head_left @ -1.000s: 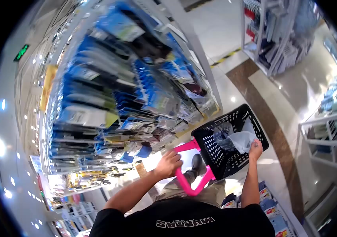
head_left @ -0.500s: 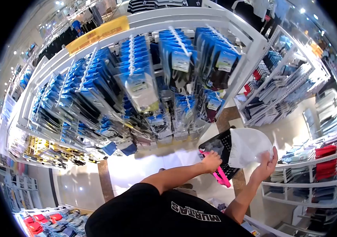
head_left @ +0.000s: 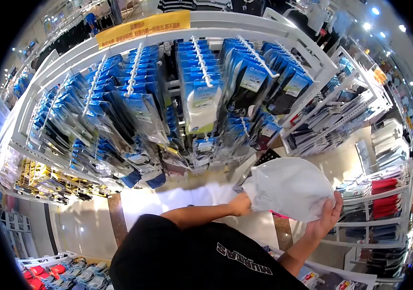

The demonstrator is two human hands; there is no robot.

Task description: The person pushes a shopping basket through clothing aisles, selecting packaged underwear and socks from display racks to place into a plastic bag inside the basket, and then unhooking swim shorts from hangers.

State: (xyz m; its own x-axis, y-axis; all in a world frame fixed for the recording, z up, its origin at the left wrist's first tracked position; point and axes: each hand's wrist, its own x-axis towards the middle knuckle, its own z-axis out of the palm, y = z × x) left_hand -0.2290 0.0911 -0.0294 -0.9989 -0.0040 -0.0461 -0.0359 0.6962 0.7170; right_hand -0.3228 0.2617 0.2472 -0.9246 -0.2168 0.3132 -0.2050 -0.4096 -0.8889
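A white cap-like item in clear plastic (head_left: 291, 186) is held up in front of me, over the basket. My right hand (head_left: 326, 215) grips its lower right edge, fingers curled at the rim. At its left side is my left hand (head_left: 240, 204), closed, its fingertips partly hidden by the item's edge. Behind it, the black basket (head_left: 267, 157) shows only at a corner, and a bit of its pink handle (head_left: 279, 214) peeks out below.
A white rack (head_left: 235, 21) of blue-carded packets (head_left: 201, 96) stands ahead, with a yellow sign (head_left: 142, 30) on top. Shelves with red folded items (head_left: 384, 198) are at the right. More red and blue goods (head_left: 66, 275) lie at the lower left.
The view has swung up toward the rack. The white item has come up out of the basket in my right hand. My left hand has moved from the pink handle to the item's left side.
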